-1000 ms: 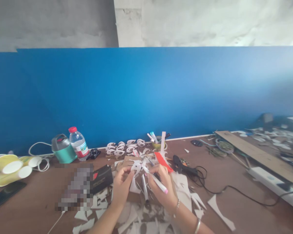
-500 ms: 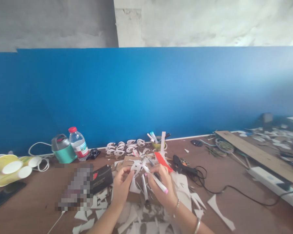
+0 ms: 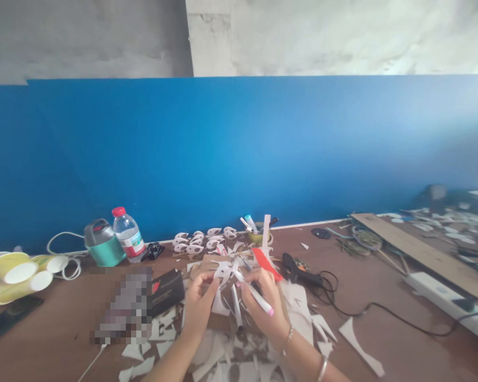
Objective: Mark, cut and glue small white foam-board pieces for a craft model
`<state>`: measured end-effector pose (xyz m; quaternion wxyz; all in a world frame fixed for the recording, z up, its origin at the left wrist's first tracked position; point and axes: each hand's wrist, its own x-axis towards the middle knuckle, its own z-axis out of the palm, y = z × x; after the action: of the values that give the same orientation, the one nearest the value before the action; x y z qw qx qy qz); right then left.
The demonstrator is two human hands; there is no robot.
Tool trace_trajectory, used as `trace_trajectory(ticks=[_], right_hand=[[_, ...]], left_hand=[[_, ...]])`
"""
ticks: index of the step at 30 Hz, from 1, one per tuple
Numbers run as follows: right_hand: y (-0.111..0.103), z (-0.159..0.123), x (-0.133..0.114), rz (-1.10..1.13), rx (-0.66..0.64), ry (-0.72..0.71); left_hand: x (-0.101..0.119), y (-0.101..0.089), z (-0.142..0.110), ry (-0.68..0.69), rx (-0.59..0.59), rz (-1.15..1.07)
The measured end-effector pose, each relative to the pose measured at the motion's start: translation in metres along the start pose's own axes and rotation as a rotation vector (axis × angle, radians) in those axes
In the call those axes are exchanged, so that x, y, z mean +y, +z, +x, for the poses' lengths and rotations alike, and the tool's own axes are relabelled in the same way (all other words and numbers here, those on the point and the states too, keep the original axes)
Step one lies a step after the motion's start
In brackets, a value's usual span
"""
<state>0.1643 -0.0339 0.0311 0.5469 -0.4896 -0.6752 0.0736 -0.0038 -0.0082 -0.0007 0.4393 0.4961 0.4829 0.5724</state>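
Note:
Between thumb and fingers, my left hand (image 3: 201, 297) pinches a small white cut-out (image 3: 222, 271) with a dark dot on it. My right hand (image 3: 265, 302) is closed round a white marker pen (image 3: 265, 304) with a pink end; its tip points toward the cut-out, and I cannot tell whether they touch. Below and between the hands lies another white pen (image 3: 236, 307) with a dark end. White scraps (image 3: 219, 350) spread under both wrists. Behind the hands stand several similar white cut-outs (image 3: 194, 244) with dark dots, grouped near the blue partition.
A pen cup (image 3: 255, 237) and an orange-red strip (image 3: 266, 263) lie beyond my right hand. To the right are a black glue gun (image 3: 300, 273) with its cord and a white power strip (image 3: 446, 302). A water bottle (image 3: 129, 236), black box (image 3: 166, 292) and paper cups (image 3: 19, 273) are left.
Almost nothing differs. Both hands keep their places, with the cut-out and the marker pen still held; any shift is very slight.

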Motion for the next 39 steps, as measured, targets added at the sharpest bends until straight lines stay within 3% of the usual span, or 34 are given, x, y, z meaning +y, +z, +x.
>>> trace_trajectory(ticks=[5,11,18,26,39], right_hand=[[0.001,-0.002,0.003,0.013,-0.008,0.023],[0.0,0.0,0.009,0.063,-0.006,0.151],[0.0,0.002,0.002,0.052,-0.059,0.135],[0.001,0.001,-0.003,0.361,-0.104,0.305],[0.008,-0.001,-0.002,0.528,-0.095,0.39]], left_hand=[[-0.001,-0.001,0.001,0.012,-0.009,0.038],[-0.003,-0.001,0.003,0.016,-0.006,0.038],[0.001,0.0,0.0,0.011,-0.003,0.02],[0.003,0.001,-0.001,0.039,-0.01,-0.014],[0.002,0.002,0.0,0.009,-0.015,-0.007]])
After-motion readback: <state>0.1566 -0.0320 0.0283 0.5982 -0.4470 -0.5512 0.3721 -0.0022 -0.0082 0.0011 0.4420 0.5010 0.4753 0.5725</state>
